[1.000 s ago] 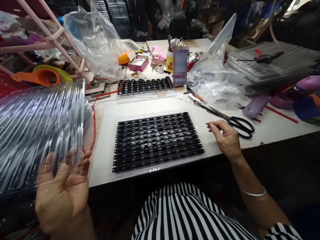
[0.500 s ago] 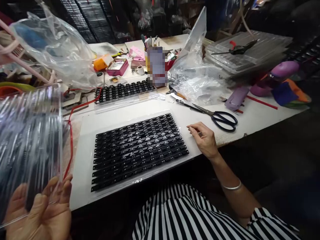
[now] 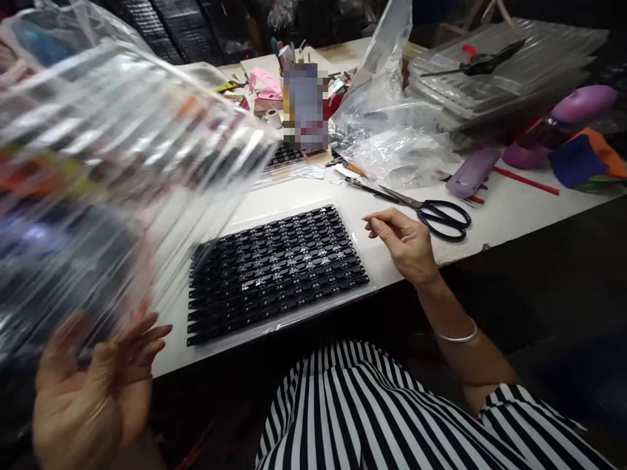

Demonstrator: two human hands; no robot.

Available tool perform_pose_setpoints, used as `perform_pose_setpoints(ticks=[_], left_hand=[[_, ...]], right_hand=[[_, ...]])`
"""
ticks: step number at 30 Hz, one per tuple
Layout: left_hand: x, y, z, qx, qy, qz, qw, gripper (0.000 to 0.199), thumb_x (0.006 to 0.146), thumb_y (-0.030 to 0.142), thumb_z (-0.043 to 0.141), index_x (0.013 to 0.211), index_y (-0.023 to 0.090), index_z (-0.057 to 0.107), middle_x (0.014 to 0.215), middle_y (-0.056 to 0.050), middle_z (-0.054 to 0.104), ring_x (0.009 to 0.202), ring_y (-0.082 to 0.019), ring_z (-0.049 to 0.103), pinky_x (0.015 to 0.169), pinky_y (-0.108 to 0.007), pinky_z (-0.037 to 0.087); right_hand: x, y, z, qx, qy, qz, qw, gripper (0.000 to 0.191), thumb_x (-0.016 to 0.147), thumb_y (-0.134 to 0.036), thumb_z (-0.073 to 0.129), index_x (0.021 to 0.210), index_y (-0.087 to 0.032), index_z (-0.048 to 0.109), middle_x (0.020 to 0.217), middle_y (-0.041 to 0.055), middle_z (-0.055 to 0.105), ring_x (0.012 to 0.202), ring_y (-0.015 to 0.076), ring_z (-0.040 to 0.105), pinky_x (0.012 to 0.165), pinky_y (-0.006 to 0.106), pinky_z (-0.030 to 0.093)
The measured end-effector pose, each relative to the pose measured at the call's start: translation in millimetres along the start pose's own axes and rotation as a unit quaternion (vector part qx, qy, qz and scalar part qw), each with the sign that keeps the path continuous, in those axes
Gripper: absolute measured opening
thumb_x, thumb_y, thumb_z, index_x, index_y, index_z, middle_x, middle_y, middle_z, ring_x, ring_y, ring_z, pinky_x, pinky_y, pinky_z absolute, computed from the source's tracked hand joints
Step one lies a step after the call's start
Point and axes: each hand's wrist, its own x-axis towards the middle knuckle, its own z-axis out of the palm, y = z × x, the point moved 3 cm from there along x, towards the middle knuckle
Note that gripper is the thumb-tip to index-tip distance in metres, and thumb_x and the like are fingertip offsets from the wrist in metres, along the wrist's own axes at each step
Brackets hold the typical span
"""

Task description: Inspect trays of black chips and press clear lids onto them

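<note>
My left hand (image 3: 98,385) holds a clear ribbed plastic tray (image 3: 112,150) by its lower edge; the tray is tilted, blurred by motion and covers the left of the view. On the white table, rows of black strips with small metallic parts (image 3: 279,267) lie in another clear tray, and the raised tray overlaps their upper left corner in view. My right hand (image 3: 404,245) is just right of these rows, above the table, its thumb and fingertips pressed together. Whether something small is between them cannot be made out.
Dark-handled scissors (image 3: 443,219) lie beyond my right hand. Crumpled clear plastic (image 3: 392,143), a purple case (image 3: 473,173), a purple bottle (image 3: 563,124) and a stack of clear trays (image 3: 499,78) stand farther right. A blurred-out upright object (image 3: 306,108) is at the back.
My left hand has moved slightly right, and its clear tray has swung up and right over the table. My right hand keeps its pinched shape. The view has shifted slightly.
</note>
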Motion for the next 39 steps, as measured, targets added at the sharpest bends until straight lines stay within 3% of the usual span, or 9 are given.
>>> perform_pose_setpoints(ticks=[5,8,14,19,24,27,30,35,39], left_hand=[[-4,11,24.9,-0.034,-0.055,-0.027,0.998,0.063,0.061,0.038,0.082,0.118,0.026,0.058,0.072,-0.006,0.074,0.059,-0.019,0.068,0.049,-0.021,0.052],[0,6,24.0,-0.04,-0.065,-0.05,0.996,0.067,0.057,0.042,0.083,0.116,0.019,0.06,0.066,-0.008,0.072,0.052,-0.018,0.066,0.045,-0.021,0.05],[0,-10,2.2,0.076,-0.007,-0.006,0.997,0.053,0.074,0.048,0.066,0.114,0.013,0.063,0.053,0.003,0.056,0.041,-0.009,0.047,0.035,-0.019,0.031],[-7,-28,-9.9,0.276,-0.023,0.03,0.96,0.044,0.077,0.049,0.062,0.104,0.016,0.071,0.072,-0.001,0.062,0.066,-0.014,0.055,0.064,-0.026,0.044],[-2,-34,-13.3,0.28,-0.064,0.002,0.958,0.058,0.066,0.051,0.07,0.113,0.017,0.066,0.089,-0.006,0.066,0.076,-0.019,0.06,0.078,-0.036,0.047],[15,-29,-9.9,0.303,-0.063,0.038,0.95,0.062,0.071,0.055,0.063,0.119,0.016,0.061,0.104,-0.012,0.065,0.084,-0.023,0.063,0.079,-0.039,0.05],[33,-20,12.7,0.424,-0.098,0.165,0.885,0.061,0.083,0.056,0.047,0.128,0.014,0.054,0.131,-0.017,0.054,0.121,-0.03,0.05,0.1,-0.047,0.039],[40,-31,63.5,0.66,-0.197,0.181,0.702,0.065,0.092,0.052,0.029,0.145,0.015,0.029,0.154,-0.012,0.025,0.143,-0.03,0.014,0.111,-0.055,0.018],[40,-42,72.6,0.679,-0.217,0.172,0.679,0.067,0.092,0.053,0.028,0.147,0.015,0.022,0.156,-0.011,0.013,0.143,-0.031,0.011,0.11,-0.056,0.018]], right_hand=[[23,-25,12,0.218,-0.094,0.072,0.969,0.047,0.09,-0.053,0.044,0.129,-0.026,0.051,0.105,0.0061,0.068,0.074,0.0163,0.066,0.064,0.033,0.052],[30,-30,16,0.238,-0.134,0.109,0.956,0.052,0.084,-0.053,0.055,0.129,-0.027,0.051,0.095,0.0047,0.069,0.066,0.0171,0.066,0.054,0.031,0.051],[-1,-12,21,0.155,-0.177,0.173,0.957,0.07,0.078,-0.04,0.069,0.14,-0.02,0.042,0.057,-0.0027,0.061,0.039,0.0124,0.051,0.034,0.024,0.037],[-35,10,10,0.015,-0.179,0.209,0.961,0.068,0.079,-0.048,0.065,0.137,-0.017,0.047,0.054,-0.0044,0.052,0.043,0.0118,0.045,0.036,0.024,0.037],[-33,19,-5,-0.16,-0.173,0.148,0.96,0.056,0.083,-0.057,0.055,0.122,-0.016,0.062,0.054,-0.0022,0.052,0.045,0.0143,0.048,0.043,0.029,0.042],[-16,13,-1,-0.245,-0.129,0.047,0.96,0.054,0.087,-0.057,0.047,0.118,-0.016,0.064,0.076,0.0074,0.067,0.061,0.0208,0.062,0.058,0.035,0.05],[-1,0,22,-0.33,-0.124,-0.106,0.93,0.059,0.092,-0.057,0.034,0.13,-0.015,0.054,0.12,0.0171,0.062,0.106,0.0306,0.06,0.087,0.048,0.047],[0,3,79,-0.443,-0.333,-0.217,0.804,0.07,0.091,-0.061,0.032,0.145,-0.016,0.033,0.153,0.0162,0.026,0.141,0.0336,0.019,0.108,0.058,0.021],[-4,9,92,-0.45,-0.38,-0.213,0.78,0.072,0.091,-0.062,0.03,0.146,-0.015,0.029,0.155,0.0149,0.014,0.143,0.0329,0.01,0.11,0.057,0.019]])
